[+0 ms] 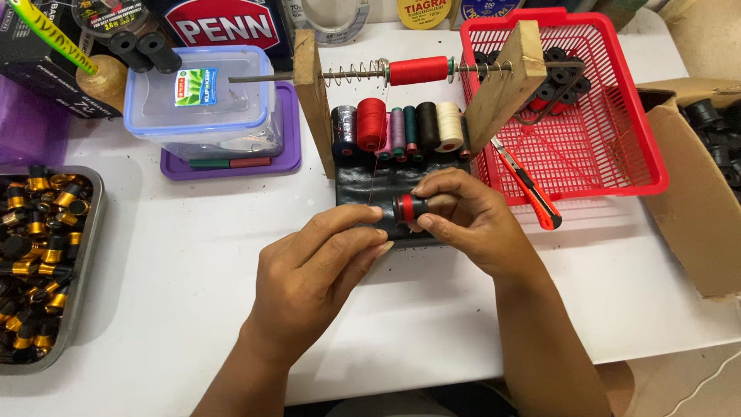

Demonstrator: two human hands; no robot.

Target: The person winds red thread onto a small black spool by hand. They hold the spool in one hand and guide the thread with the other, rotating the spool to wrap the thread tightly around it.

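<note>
Green label (195, 86) on clear box; brown carton (695, 208) far right

Your right hand (463, 212) pinches a small black cylindrical piece with a red thread band (409, 208) between thumb and fingers. Your left hand (324, 266) closes its fingertips just beside it, over the black mat (370, 185). A thin red thread (370, 166) runs up to the wooden spool rack (312, 93), where a red spool on a metal rod (418, 70) sits above upright thread spools (401, 127). A red plastic basket (602, 147) holds black pieces; an orange utility knife (529, 189) lies beside it.
</note>
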